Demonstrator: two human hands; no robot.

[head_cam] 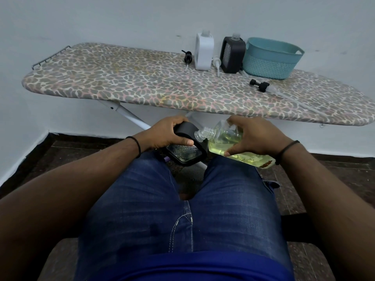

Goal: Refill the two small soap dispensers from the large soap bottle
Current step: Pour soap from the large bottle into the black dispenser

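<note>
I sit with both hands above my knees. My left hand (170, 132) grips a small black soap dispenser (187, 153), uncapped and leaning toward me. My right hand (255, 136) grips the large clear bottle (227, 140) of yellow soap, tipped to the left. Its open neck (204, 133) lies at the dispenser's top. On the ironing board (129, 82) stand a white dispenser (204, 50) and another black dispenser (232, 54), both without pumps.
Three pump heads lie loose on the board: a black one (187, 57), a white one (216, 62), and a black one with a long tube (261, 86). A teal basket (269, 57) stands at the back right. The board's white legs (129, 116) are just beyond my knees.
</note>
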